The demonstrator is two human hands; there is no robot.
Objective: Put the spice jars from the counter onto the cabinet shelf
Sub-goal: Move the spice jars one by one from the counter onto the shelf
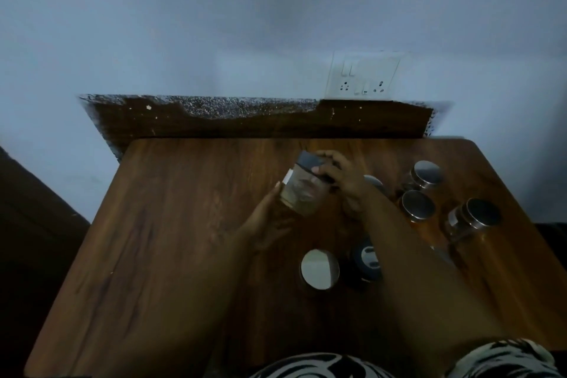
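From my head view the light is dim and the glass jar I hold above the wooden counter is blurred; its contents are hard to make out. My right forearm hides part of the dark-lidded jar and most of 1 steel-lidded jar behind my wrist. My left hand cups the jar's clear base; my right hand is clamped around its dark lid. 3 round steel-lidded jars stand to the right, and a white-lidded jar sits near me. My striped sleeves are cut off below.
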